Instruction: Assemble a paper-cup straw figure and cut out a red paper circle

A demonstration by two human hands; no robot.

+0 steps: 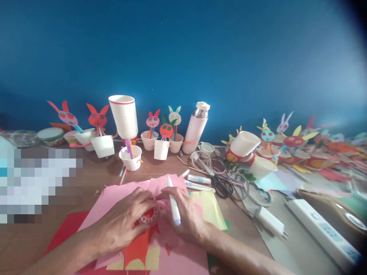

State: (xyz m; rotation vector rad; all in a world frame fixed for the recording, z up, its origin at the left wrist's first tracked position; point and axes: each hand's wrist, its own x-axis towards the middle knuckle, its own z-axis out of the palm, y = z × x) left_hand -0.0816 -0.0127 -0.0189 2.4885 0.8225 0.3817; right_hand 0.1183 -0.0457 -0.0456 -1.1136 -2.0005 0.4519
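My left hand [130, 214] bends its fingers round a ring with a row of small holes [149, 215], which lies over pink paper; its exact kind is unclear. A capped-looking white marker pen [173, 204] with a pale purple end rests in my right hand [186, 214], gripped between thumb and fingers. That hand is close beside the ring, and its fingertips are partly hidden. Under both hands spreads a pink paper sheet [120, 193]. An orange-red paper piece with a cut, curved edge [134, 250] lies just below the ring.
Paper cups with rabbit figures [103, 145] line the wall, beside a tall cup stack [123, 116] and a thermos [196, 130]. Black-handled scissors [222, 186] and cables lie right of the paper. Farther right are a white charger [269, 221] and a power strip [321, 233].
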